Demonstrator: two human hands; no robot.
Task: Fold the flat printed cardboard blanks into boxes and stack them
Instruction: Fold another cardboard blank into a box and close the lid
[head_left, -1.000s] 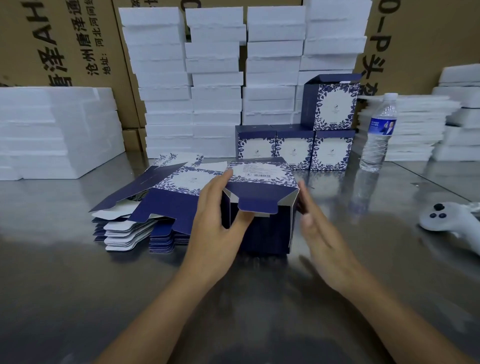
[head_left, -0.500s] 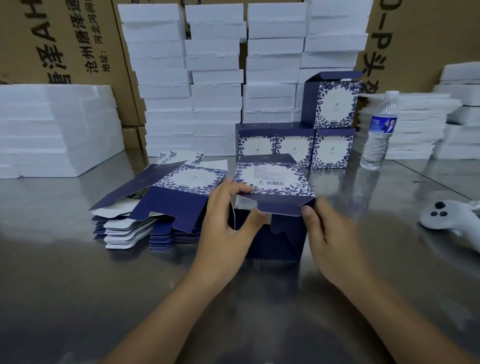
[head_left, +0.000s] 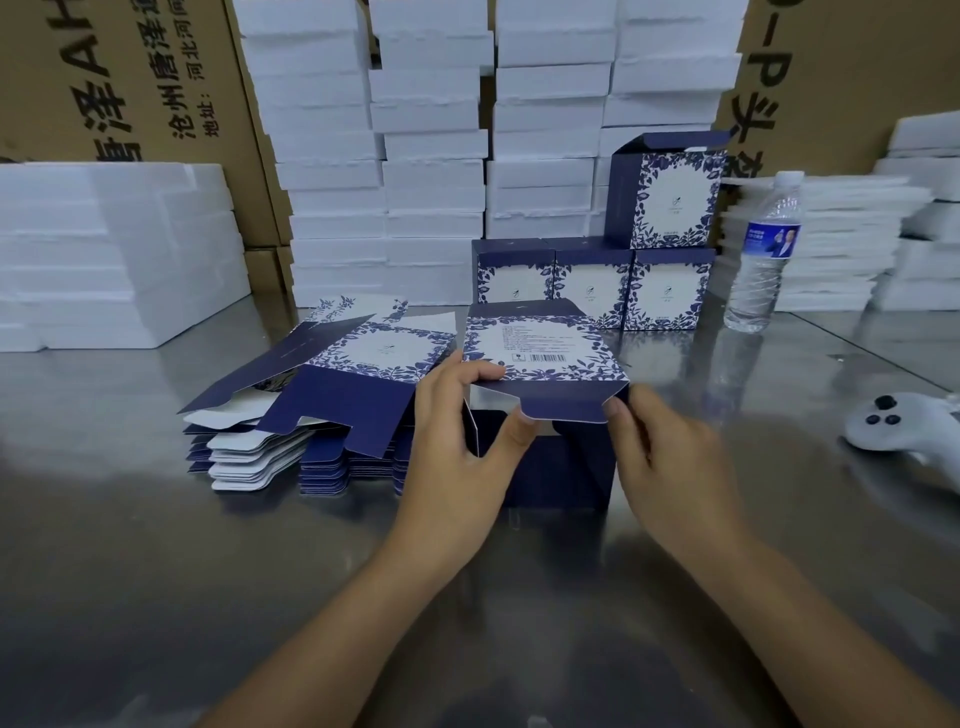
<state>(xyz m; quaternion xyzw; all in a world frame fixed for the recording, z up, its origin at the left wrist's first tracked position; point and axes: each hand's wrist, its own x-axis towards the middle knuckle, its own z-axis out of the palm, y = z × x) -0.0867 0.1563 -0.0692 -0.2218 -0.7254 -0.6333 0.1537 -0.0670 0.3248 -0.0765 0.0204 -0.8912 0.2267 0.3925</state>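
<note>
A half-formed navy and white box (head_left: 540, 353) stands on the metal table, its open end facing me and its barcode panel on top. My left hand (head_left: 462, 441) grips its left front corner, fingers over the top panel and thumb under the front flap. My right hand (head_left: 670, 457) holds the right front edge of that flap with thumb and fingers. A pile of flat printed blanks (head_left: 322, 410) lies just left of the box. Behind it, three finished boxes (head_left: 592, 286) stand in a row with a fourth box (head_left: 670, 197) on top at the right.
Stacks of white foam blocks (head_left: 431, 156) fill the back, with more at the left (head_left: 104, 260) and right (head_left: 841, 249). A water bottle (head_left: 763, 260) stands right of the finished boxes. A white controller (head_left: 904, 426) lies at the right edge. Brown cartons (head_left: 130, 78) stand behind.
The blank has been opened from a flattened sleeve into a squared box. My right hand moved in from the side and took hold of the front flap's right edge. The left hand kept its grip.
</note>
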